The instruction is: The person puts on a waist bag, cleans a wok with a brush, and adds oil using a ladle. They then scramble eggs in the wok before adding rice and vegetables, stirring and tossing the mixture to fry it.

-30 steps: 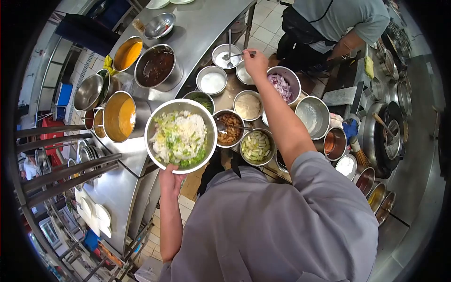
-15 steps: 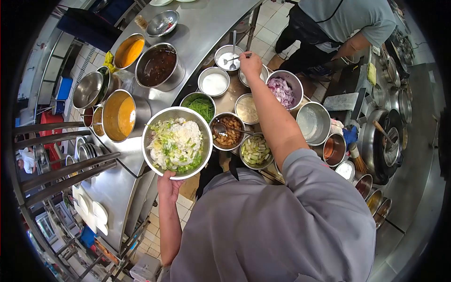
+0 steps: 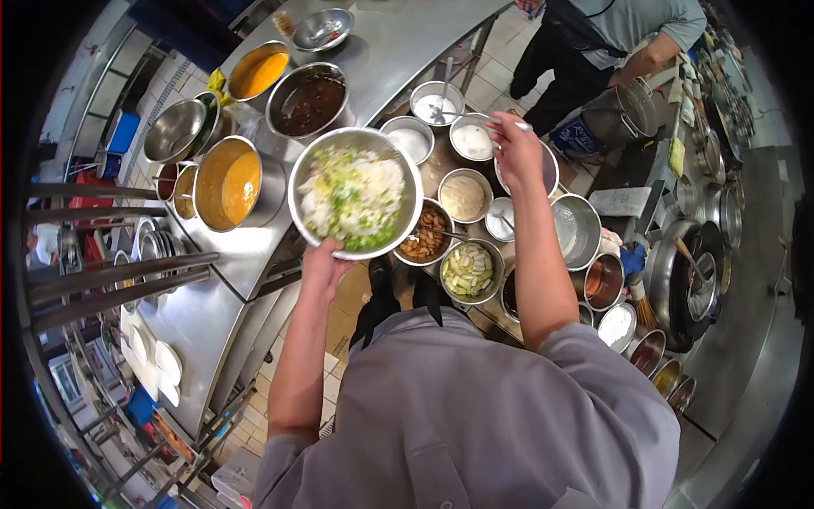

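Observation:
My left hand [image 3: 326, 270] grips the rim of a metal bowl [image 3: 295, 204] from below. Cooked white rice and chopped green onion [image 3: 354, 191] fill this bowl, tilted slightly toward me. My right hand [image 3: 515, 146] is raised over the bowls on the right, its fingers pinched around what looks like a spoon [image 3: 524, 127] with a shiny end. A thin handle reaches from near those fingers to the bowl of white powder [image 3: 421, 103], where another spoon [image 3: 448, 78] stands. Beneath my right hand is a bowl [image 3: 549, 170], its contents mostly covered.
Around lie bowls of white grains [image 3: 471, 139], beige powder [image 3: 465, 197], browned pieces [image 3: 421, 244] and pale green chunks [image 3: 468, 270]. Pots of orange liquid [image 3: 229, 188] and dark sauce [image 3: 310, 103] stand left. Another person [image 3: 585, 51] works at the upper right; a wok [image 3: 687, 280] sits right.
My right hand has moved right and down, away from the white powder bowl. The rice bowl in my left hand has moved right and up, now covering the bowl of green strips.

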Motion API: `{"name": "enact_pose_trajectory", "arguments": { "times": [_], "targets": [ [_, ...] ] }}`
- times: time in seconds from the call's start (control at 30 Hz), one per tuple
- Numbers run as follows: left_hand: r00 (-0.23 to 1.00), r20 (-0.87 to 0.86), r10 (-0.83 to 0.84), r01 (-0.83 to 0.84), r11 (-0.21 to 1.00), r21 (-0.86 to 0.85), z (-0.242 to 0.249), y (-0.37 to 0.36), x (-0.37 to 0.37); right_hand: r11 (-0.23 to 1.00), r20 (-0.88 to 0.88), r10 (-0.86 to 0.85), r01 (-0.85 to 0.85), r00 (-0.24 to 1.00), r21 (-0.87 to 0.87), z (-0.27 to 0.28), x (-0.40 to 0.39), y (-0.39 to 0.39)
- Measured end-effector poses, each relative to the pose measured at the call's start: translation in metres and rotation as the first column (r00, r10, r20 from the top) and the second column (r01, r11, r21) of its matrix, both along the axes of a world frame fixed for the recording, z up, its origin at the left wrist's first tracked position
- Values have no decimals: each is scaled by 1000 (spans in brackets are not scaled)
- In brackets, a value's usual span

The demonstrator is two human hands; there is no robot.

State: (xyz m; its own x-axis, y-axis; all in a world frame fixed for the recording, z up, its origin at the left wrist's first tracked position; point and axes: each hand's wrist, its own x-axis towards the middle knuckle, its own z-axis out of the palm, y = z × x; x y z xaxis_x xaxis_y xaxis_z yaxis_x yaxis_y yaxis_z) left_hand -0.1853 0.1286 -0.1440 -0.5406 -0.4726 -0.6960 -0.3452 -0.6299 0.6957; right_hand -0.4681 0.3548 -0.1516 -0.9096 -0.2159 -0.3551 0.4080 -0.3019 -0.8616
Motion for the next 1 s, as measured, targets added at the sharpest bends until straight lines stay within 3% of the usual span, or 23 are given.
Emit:
{"name": "enact_pose_trajectory", "arguments": {
  "times": [0.03, 0.13, 0.17, 0.23, 0.27, 0.33, 0.4, 0.47, 0.53, 0.57, 0.6, 0.67, 0.7, 0.73, 0.77, 0.8, 0.83, 0.87, 0.9, 0.93, 0.97, 1.0],
  "targets": [
    [999, -24, -26, 27, 999, 33, -7, -2, -7, 999, 42, -7, 9, 999, -37, -2, 7, 4],
    [994, -101, -38, 48, 993, 103, -16, 3, -27, 986, -43, -21, 28, 999, 164, -33, 21, 28],
    [990, -138, -39, 63, 984, 169, -23, 3, -30, 986, -56, -26, 35, 998, 161, -41, 29, 34],
    [976, -214, -36, 101, 948, 301, -36, 5, -35, 905, -302, -31, 155, 953, 397, -47, 48, 47],
    [960, -274, -47, 149, 920, 361, -39, 8, -35, 903, -315, -36, 165, 948, 396, -48, 55, 54],
    [931, -353, -90, 255, 852, 457, -40, 6, -24, 737, -298, 52, 165, 953, 656, -51, 67, 69],
    [912, -405, -67, 286, 811, 510, -41, -2, 2, 740, -350, 93, 171, 932, 650, -57, 75, 75],
    [905, -426, 20, 268, 751, 604, -36, -14, 41, 738, -208, 45, 108, 977, 666, -63, 88, 70],
    [903, -423, 79, 222, 756, 616, -25, -35, 98, 290, -417, 173, 358, 892, 887, -117, 86, 97],
    [902, -419, 106, 187, 779, 598, -21, -46, 128, 263, -542, 313, 477, 780, 839, -97, 95, 102],
    [908, -395, 140, 132, 798, 588, -18, -61, 167, 412, -302, 205, 198, 931, 890, -49, 121, 87],
    [920, -324, 219, -18, 852, 524, -14, -85, 241, 643, -382, 191, 179, 904, 745, -26, 152, 68],
    [927, -256, 273, -138, 885, 445, 3, -94, 268, 668, -296, 225, 74, 928, 740, 16, 188, 34],
    [923, -201, 328, -242, 901, 359, 20, -101, 289, 654, -233, 363, -68, 902, 753, 31, 211, 16],
    [913, -189, 362, -286, 898, 335, 11, -116, 318, 670, -217, 501, -216, 838, 710, 65, 248, -20],
    [906, -178, 384, -317, 894, 316, -6, -134, 350, 611, -178, 696, -443, 696, 656, 95, 283, -57],
    [877, -207, 434, -367, 882, 296, -24, -149, 378, 479, -107, 858, -706, 503, 522, 124, 312, -91],
    [855, -241, 460, -392, 876, 281, -41, -166, 397, 261, -2, 956, -849, 293, 459, 174, 342, -126],
    [831, -282, 479, -410, 871, 270, -51, -179, 407, 66, -161, 987, -840, -26, 539, 194, 360, -150],
    [813, -312, 492, -422, 866, 266, -63, -192, 418, 157, -588, 755, -790, -291, 592, 193, 384, -171],
    [852, -301, 427, -348, 894, 282, -106, -209, 441, 77, -675, 630, -834, -385, 547, 225, 406, -187],
    [822, -293, 489, -392, 858, 331, -145, -234, 465, 82, -672, 376, -699, -638, 710, 259, 422, -202]
  ]
}}
